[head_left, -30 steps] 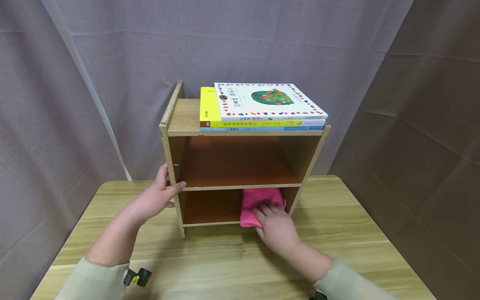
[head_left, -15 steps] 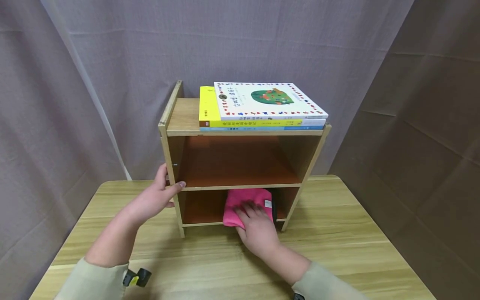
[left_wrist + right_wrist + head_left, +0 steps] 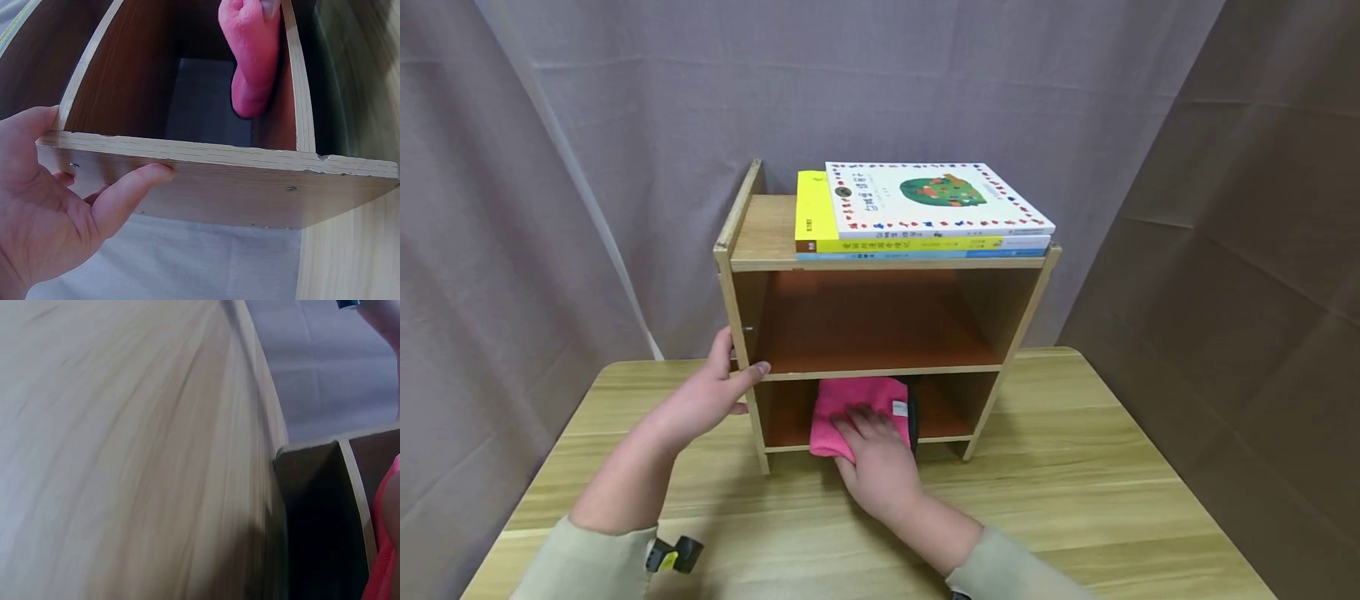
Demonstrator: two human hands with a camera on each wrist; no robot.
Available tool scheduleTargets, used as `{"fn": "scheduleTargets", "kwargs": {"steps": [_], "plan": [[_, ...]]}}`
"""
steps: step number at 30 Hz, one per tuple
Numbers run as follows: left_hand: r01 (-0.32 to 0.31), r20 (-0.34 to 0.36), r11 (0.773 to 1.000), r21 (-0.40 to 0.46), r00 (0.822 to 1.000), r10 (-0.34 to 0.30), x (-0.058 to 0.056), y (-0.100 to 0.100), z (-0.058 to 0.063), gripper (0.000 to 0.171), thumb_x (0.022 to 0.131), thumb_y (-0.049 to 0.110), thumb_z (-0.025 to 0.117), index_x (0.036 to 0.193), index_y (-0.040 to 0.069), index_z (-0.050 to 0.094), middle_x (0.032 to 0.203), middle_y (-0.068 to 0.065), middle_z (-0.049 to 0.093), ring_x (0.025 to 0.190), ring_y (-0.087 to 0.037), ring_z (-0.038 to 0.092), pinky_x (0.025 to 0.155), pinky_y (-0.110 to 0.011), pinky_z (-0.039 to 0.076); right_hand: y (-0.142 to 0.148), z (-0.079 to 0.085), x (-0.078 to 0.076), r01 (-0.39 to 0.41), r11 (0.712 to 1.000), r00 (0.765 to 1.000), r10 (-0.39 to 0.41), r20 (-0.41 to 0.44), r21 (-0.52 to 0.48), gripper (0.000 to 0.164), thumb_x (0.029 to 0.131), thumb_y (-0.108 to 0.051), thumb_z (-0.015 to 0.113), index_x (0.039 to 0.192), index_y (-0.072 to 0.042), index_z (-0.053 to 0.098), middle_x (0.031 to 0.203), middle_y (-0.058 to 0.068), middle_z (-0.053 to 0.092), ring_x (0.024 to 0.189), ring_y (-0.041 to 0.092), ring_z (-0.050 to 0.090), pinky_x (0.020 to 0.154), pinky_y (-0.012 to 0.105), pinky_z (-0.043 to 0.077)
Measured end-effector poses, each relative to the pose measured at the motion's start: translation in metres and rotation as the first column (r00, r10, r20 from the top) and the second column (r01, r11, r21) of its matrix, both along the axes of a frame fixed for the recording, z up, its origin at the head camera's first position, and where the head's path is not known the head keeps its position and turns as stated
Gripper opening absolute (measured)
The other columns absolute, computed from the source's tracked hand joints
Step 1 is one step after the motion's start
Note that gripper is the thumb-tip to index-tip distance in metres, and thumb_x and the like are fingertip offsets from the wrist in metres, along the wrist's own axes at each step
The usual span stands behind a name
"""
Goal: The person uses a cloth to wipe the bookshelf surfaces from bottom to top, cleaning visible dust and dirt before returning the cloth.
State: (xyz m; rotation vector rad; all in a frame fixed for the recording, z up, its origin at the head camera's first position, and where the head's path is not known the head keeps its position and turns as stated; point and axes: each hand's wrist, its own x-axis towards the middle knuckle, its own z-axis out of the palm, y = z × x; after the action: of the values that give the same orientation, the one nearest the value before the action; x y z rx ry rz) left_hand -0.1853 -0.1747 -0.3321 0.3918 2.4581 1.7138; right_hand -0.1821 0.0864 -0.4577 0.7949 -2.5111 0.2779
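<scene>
A small wooden bookshelf (image 3: 880,265) stands on the table. My left hand (image 3: 707,396) grips its left side panel, with the thumb over the front edge at the middle shelf and the fingers along the outside. In the bottom compartment my right hand (image 3: 880,467) holds a pink cloth (image 3: 835,408), fingers spread on top and thumb at its front edge. The cloth bears a white tag (image 3: 900,408) and shows a dark border on its right. From the left wrist view, the pink cloth (image 3: 253,56) reaches back along the bottom shelf board.
Several books (image 3: 940,200) lie stacked on the shelf's top, a white one uppermost over yellow and blue ones. The middle compartment board (image 3: 880,333) is brown. Table surface (image 3: 1075,483) extends in front and to both sides. Grey curtains (image 3: 625,125) hang behind.
My right hand has slid leftward along the bottom shelf with the pink cloth, from the right end to left of centre. My left hand keeps its grip on the side panel.
</scene>
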Motion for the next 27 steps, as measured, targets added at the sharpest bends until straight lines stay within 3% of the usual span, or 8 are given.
{"fn": "scheduleTargets", "kwargs": {"steps": [13,21,27], "plan": [[0.005,-0.009,1.0,-0.008,1.0,-0.005,0.001,0.001,0.001,0.074,0.103,0.033,0.053,0.154,0.02,0.001,0.154,-0.02,0.02,0.136,-0.041,0.038,0.092,-0.055,0.052,-0.039,-0.001,0.006,-0.036,0.992,0.999,0.039,0.02,-0.117,0.042,0.094,-0.027,0.064,0.133,-0.012,0.062,0.136,0.007,0.061,0.131,0.025,0.052,0.11,0.044,0.04],[0.007,-0.007,1.0,0.0,1.0,-0.007,-0.001,0.002,0.001,0.072,0.104,0.03,0.052,0.153,0.018,0.001,0.15,-0.023,0.025,0.134,-0.042,0.039,0.091,-0.056,0.052,-0.058,0.0,0.007,-0.075,0.96,0.996,0.086,0.03,-0.269,0.033,0.096,-0.023,0.062,0.126,-0.008,0.062,0.122,0.006,0.068,0.122,0.022,0.059,0.107,0.042,0.043],[0.003,-0.002,1.0,0.002,1.0,-0.003,0.0,0.002,0.001,0.073,0.104,0.03,0.052,0.153,0.019,0.0,0.149,-0.023,0.027,0.134,-0.04,0.039,0.092,-0.056,0.052,-0.069,0.005,0.011,-0.1,0.935,0.987,0.136,0.083,-0.342,0.036,0.096,-0.017,0.06,0.13,-0.006,0.059,0.121,0.006,0.068,0.117,0.019,0.062,0.106,0.037,0.044]]}}
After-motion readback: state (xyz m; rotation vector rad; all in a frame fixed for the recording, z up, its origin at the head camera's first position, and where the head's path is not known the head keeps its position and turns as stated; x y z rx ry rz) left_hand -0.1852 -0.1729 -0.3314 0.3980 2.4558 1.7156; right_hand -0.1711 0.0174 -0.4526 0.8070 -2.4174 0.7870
